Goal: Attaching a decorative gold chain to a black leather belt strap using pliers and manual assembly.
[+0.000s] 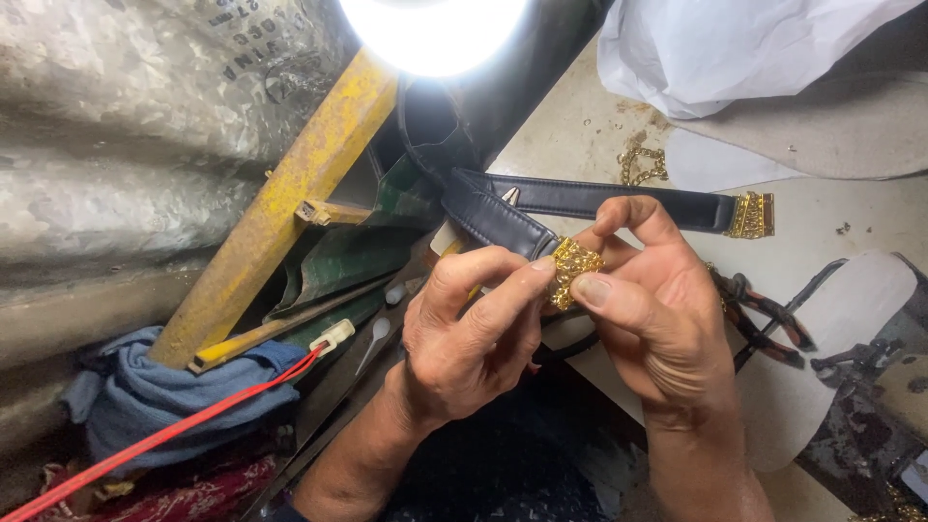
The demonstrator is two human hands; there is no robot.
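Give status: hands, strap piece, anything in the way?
Left hand and right hand both pinch the gold ornament on the dark strap. Second gold end piece untouched. Pliers lie right, clear of the hands.

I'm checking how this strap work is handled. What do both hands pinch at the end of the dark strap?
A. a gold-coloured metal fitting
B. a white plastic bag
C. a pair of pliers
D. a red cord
A: the left hand and right hand both pinch the gold-coloured metal fitting at the dark strap end.
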